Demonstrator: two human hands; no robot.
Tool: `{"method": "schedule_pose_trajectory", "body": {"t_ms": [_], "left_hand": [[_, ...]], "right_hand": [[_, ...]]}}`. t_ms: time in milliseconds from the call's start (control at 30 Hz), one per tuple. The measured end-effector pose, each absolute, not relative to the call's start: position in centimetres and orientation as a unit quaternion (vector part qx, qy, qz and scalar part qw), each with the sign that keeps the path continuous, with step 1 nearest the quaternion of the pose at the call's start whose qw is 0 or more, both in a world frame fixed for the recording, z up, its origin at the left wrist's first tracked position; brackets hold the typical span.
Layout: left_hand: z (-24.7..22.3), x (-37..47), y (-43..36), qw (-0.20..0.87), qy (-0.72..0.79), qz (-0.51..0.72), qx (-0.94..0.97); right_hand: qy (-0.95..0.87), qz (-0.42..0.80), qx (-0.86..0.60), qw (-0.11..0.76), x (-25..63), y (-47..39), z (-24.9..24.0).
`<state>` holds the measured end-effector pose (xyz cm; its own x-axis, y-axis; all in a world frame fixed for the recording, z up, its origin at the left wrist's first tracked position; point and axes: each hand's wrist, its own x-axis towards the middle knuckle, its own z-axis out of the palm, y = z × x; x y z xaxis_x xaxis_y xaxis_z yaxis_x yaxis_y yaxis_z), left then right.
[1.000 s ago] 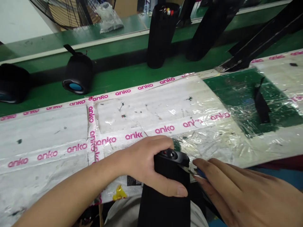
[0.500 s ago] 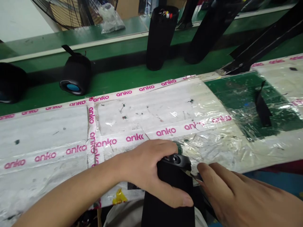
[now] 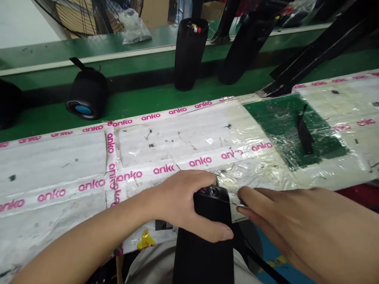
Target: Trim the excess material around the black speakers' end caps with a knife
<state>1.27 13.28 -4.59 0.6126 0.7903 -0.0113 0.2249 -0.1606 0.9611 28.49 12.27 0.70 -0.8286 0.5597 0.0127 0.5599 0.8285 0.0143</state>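
Black cylindrical speaker [image 3: 204, 244] lies with its long axis running near to far, capped end pointing far; left hand [image 3: 183, 205] wraps it, right hand [image 3: 296, 232] pinches something thin beside its end.

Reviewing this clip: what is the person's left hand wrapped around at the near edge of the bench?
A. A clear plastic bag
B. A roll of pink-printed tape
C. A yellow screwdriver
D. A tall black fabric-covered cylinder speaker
D: the left hand grips the top of the tall black fabric-covered cylinder speaker, thumb across its front, fingers over its end cap.
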Motion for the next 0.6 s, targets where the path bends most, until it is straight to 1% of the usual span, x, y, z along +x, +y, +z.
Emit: {"method": "schedule_pose_trajectory", "body": {"t_ms": [67,133,300,467,600], "left_hand": [[-4.7,1.1,13.3,0.545,0.349,0.252,0.719],[-4.8,1.1,13.2,0.544,0.351,0.25,0.72],[-5.1,1.1,13.1,0.527,0.353,0.268,0.725],[-5.3,1.1,13.2,0.522,0.346,0.28,0.728],[-5.1,1.1,13.2,0.524,0.348,0.264,0.731]], "right_hand": [[-0.958,-0.06,-0.281,0.012,28.7,12.0,1.4],[-0.954,-0.076,-0.291,0.02,28.7,11.6,1.6],[-0.954,-0.019,-0.291,0.063,27.4,11.1,0.2],[-0.967,-0.035,-0.249,0.049,26.2,11.6,0.1],[-0.964,-0.034,-0.262,0.036,26.5,11.5,0.3]]}}
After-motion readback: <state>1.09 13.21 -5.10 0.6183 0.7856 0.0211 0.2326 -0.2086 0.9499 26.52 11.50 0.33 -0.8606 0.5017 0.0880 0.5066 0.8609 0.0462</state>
